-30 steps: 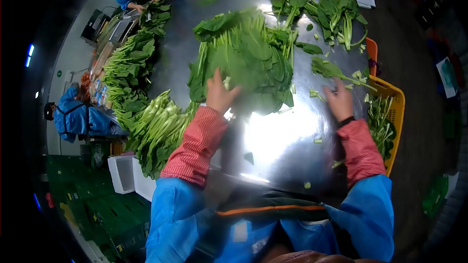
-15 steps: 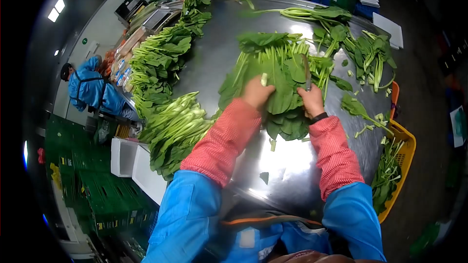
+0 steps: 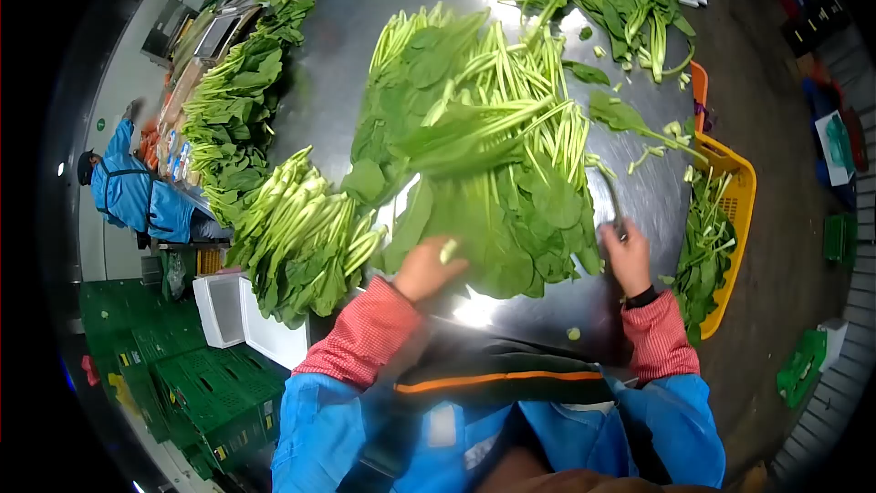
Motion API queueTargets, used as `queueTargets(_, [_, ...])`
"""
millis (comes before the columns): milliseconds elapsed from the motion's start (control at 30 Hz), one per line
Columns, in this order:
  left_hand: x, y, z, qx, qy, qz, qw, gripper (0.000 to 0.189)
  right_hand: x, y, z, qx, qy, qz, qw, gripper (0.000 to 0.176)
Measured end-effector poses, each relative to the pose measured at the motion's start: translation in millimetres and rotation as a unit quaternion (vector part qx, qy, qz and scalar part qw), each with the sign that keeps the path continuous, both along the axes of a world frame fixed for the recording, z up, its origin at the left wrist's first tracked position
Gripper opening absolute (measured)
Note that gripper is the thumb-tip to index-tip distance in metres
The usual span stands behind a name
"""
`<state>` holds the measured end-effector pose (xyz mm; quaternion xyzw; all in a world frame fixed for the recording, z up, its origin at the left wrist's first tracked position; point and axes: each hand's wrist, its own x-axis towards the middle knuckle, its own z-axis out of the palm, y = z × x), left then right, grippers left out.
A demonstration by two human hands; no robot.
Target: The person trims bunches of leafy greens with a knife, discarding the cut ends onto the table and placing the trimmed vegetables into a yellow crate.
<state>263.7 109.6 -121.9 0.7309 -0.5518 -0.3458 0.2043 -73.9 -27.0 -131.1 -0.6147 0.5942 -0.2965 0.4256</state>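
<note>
My left hand (image 3: 429, 269) is closed round the stem end of a leafy green (image 3: 447, 251), at the near left edge of the big pile of greens (image 3: 511, 210). The leaves by it are blurred. To the right of the pile, my right hand (image 3: 626, 256) grips a knife (image 3: 611, 196), its dark curved blade pointing away from me over the metal table (image 3: 319, 110). Some stems in the pile lie crosswise over the others.
Bundled greens (image 3: 297, 228) line the table's left side. More greens (image 3: 639, 18) and cut stem bits lie at the right. A yellow crate (image 3: 741, 210) of leaves stands beyond the right edge. Green crates (image 3: 214, 393) and a white box (image 3: 219, 310) are at left. A co-worker (image 3: 137, 183) stands at far left.
Both hands have drawn back toward me and moved apart, the left to the left and the right to the right. The view has shifted, and the pile's leaves and stems lie differently.
</note>
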Motion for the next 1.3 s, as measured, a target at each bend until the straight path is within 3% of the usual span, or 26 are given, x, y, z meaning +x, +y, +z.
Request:
queueTargets(33, [2.8, -1.3, 1.8, 0.026, 0.028, 0.027, 0.999, 0.032, 3.8, -10.6, 19.1, -0.001, 0.052, -0.023, 0.998, 0.024])
queueTargets(167, [-9.9, -15.3, 20.0, -0.003, 0.079, 0.063, 0.995, 0.027, 32.8, -59.5, 19.2, -0.116, -0.001, -0.018, 0.993, 0.03])
queueTargets(233, [-29.7, -30.4, 50.5, -0.016, 0.11, 0.045, 0.993, 0.028, 51.0, -92.1, 9.5, -0.083, 0.015, -0.021, 0.996, 0.039])
queueTargets(300, [-40.5, -35.7, 43.7, -0.035, 0.12, 0.029, 0.992, 0.027, 67.2, -122.8, -28.0, -0.106, 0.062, -0.039, 0.992, 0.046])
queueTargets(367, [-55.1, -44.8, 52.0, -0.016, 0.16, 0.022, 0.987, 0.027, 75.7, -136.2, -42.1, -0.054, 0.066, 0.006, 0.996, 0.048])
queueTargets(400, [-61.4, -49.0, 57.6, -0.023, 0.161, 0.009, 0.987, 0.027, 79.7, -134.2, -43.3, -0.102, 0.055, -0.022, 0.993, 0.035])
queueTargets(467, [-69.0, -60.4, 64.1, -0.035, 0.165, 0.002, 0.986, 0.026, 71.3, -132.5, -41.5, -0.086, -0.047, -0.034, 0.995, 0.027])
queueTargets(567, [-81.3, -78.9, 69.8, -0.057, 0.207, 0.006, 0.977, 0.029, 50.5, -104.1, -3.9, -0.094, -0.138, -0.051, 0.985, 0.017])
queueTargets(667, [-103.3, -107.2, 89.9, -0.089, 0.241, 0.011, 0.966, 0.038, 29.7, -70.7, 49.7, -0.156, -0.134, -0.05, 0.977, 0.015])
queueTargets(833, [-161.2, -146.7, 102.6, -0.263, 0.223, -0.021, 0.939, 0.044, 0.6, -34.6, 97.5, -0.198, -0.159, 0.014, 0.967, 0.021])
queueTargets(867, [-172.0, -147.9, 105.6, -0.221, 0.282, -0.004, 0.934, 0.044, -4.7, -24.8, 108.8, -0.126, -0.217, 0.023, 0.968, 0.02])
queueTargets(967, [-191.4, -151.4, 115.4, -0.122, 0.413, -0.007, 0.903, 0.04, -23.9, -13.8, 109.2, -0.073, -0.257, 0.013, 0.963, 0.02])
queueTargets(1067, [-199.0, -149.8, 118.2, -0.106, 0.397, -0.051, 0.91, 0.038, -53.7, -18.4, 115.4, -0.23, -0.077, 0.021, 0.97, 0.02])
queueTargets(1133, [-201.2, -146.8, 126.7, -0.061, 0.389, -0.085, 0.915, 0.038, -69.1, -22.8, 132.2, -0.337, 0.042, 0.035, 0.94, 0.016])
queueTargets(1233, [-211.7, -138.0, 131.8, -0.031, 0.409, -0.111, 0.905, 0.039, -85.8, -25.3, 142.8, -0.403, 0.187, 0.116, 0.888, 0.013])
queueTargets(1300, [-213.5, -133.5, 134.2, 0.007, 0.427, -0.102, 0.898, 0.039, -97.8, -31.1, 124.9, -0.385, 0.202, 0.12, 0.892, 0.013])
